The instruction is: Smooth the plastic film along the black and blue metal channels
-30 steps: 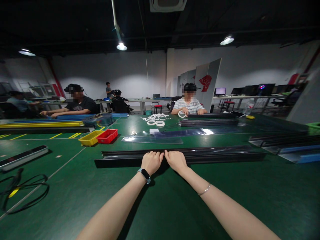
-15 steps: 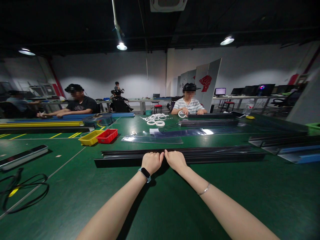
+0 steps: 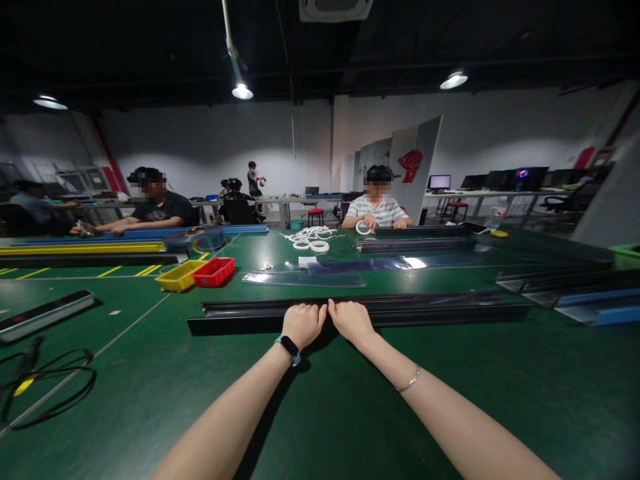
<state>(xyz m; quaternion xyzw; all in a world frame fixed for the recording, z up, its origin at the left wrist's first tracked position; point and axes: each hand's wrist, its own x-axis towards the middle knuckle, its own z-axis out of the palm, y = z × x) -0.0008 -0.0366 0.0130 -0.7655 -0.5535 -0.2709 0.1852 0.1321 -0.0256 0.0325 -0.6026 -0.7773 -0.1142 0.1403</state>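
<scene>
A long black channel profile [image 3: 440, 313] lies crosswise on the green table [image 3: 320, 413] in front of me. My left hand [image 3: 303, 323], with a watch band at its wrist, is closed over the profile's near wall around its middle. Right beside it, my right hand [image 3: 352, 320] grips the same profile, fingers curled over the edge. The two thumbs almost meet. My fingertips are hidden behind the knuckles, inside the channel. Beyond the profile lie clear plastic strips [image 3: 305, 280].
Yellow [image 3: 180, 277] and red bins [image 3: 214, 272] stand left of centre. White tape rolls [image 3: 320, 247] lie farther back, near a co-worker in a striped shirt [image 3: 377, 210]. More profiles [image 3: 600, 307] rest at right. At left are a black cable [image 3: 55, 380] and a long bar [image 3: 47, 315].
My hands and the profile stay in place; the view shifts very slightly. In the background, a standing person has moved to the right.
</scene>
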